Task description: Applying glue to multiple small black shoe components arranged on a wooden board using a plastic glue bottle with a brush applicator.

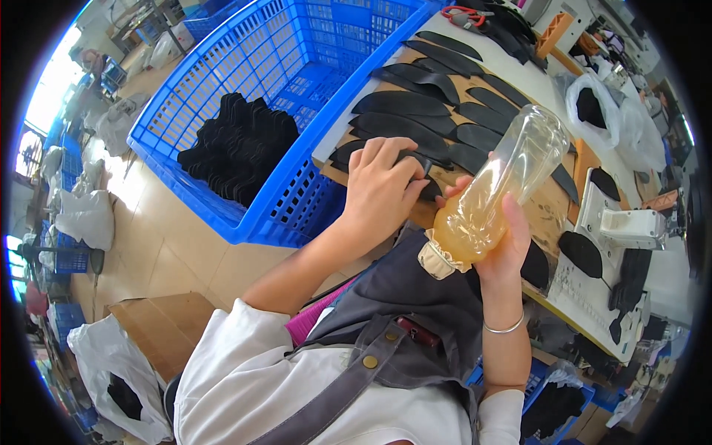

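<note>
1. Holding the bottle (pixel 493 189) securely matters first: the right hand (pixel 508 241) is wrapped around its side, above the near edge of the worktop (pixel 589 311), and the amber liquid gathers toward its cloth-covered mouth (pixel 439 258), which tilts downward.
2. Near the left corner of the brown board (pixel 545 219), the left hand (pixel 382 182) bends its fingers over a dark piece (pixel 425 159). I cannot tell whether that grip pinches the piece or only rests against it.
3. Use light fingertips there, I would say; the dark pieces (pixel 400 104) lie close together in rows, some overlapping, and a broad push could drag neighbours out of line.
4. Mind the tilted mouth. It points back past the near edge, toward the apron (pixel 400 293), so any drip would probably miss the board; a squeeze seems best avoided at this angle.
5. Give the left wrist room beside the blue basket (pixel 267 204), whose rim runs along the board's left edge and could catch a sleeve or forearm.
</note>
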A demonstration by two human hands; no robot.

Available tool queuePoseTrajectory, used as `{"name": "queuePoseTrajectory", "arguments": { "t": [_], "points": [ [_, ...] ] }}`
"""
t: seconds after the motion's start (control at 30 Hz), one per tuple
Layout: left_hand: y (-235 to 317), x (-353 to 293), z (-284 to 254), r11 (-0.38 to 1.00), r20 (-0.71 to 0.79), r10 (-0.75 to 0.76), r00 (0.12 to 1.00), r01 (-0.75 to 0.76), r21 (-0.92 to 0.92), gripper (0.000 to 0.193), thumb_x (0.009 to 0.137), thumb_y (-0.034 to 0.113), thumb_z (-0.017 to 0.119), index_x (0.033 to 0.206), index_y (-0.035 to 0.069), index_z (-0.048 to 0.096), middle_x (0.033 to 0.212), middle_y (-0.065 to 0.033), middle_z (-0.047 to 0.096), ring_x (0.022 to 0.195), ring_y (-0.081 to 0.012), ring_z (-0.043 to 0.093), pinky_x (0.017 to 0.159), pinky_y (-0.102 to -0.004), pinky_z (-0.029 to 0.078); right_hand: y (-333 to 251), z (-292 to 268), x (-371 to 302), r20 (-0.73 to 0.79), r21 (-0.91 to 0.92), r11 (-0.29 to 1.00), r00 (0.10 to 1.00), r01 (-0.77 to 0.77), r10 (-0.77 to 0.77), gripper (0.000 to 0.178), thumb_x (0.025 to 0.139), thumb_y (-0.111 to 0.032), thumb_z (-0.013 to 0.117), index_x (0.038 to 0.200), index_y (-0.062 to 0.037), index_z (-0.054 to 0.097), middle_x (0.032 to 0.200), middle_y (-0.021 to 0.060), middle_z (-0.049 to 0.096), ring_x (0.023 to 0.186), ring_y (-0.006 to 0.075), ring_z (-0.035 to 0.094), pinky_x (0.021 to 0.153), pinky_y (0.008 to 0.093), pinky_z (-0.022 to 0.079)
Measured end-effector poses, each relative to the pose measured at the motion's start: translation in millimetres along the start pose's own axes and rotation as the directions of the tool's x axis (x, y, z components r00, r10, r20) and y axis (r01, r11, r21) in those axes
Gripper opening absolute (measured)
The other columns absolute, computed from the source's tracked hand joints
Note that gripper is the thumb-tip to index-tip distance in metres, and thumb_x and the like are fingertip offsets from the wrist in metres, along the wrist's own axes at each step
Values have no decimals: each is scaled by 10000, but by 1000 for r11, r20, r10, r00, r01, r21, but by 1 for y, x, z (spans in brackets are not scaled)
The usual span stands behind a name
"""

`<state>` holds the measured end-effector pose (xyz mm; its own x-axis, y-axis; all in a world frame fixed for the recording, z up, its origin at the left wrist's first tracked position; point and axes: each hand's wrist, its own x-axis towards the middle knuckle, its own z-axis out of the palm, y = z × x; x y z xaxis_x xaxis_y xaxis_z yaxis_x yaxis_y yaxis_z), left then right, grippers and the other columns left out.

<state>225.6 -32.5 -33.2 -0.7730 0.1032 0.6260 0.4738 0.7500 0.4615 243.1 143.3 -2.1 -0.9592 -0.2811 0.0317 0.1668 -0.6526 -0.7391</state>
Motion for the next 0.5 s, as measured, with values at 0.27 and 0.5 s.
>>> {"name": "queuePoseTrajectory", "arguments": {
  "t": [0.27, 0.5],
  "points": [
    [-4, 4, -3, 994, 43, 62, 997, -65, 86, 221, 639, 219, 744, 737, 109, 579, 1099, -25, 529, 1039, -251, 466, 851, -391, 339, -3, -4, 0, 9, 11, 1000, 1000, -15, 15, 562, 858, -327, 543, 1314, -79, 328, 1089, 202, 537, 1037, 309, 551, 854, 399, 487],
    [-2, 7, -6, 981, 70, 82, 994, -93, 171, 289, 615, 227, 758, 796, 114, 563, 1093, -38, 506, 1043, -254, 465, 847, -393, 339, -21, -7, -9, 8, 15, 999, 999, 38, -38, 568, 872, -346, 510, 1327, -68, 316, 1093, 206, 529, 1037, 325, 541, 915, 438, 441]
  ]
}}
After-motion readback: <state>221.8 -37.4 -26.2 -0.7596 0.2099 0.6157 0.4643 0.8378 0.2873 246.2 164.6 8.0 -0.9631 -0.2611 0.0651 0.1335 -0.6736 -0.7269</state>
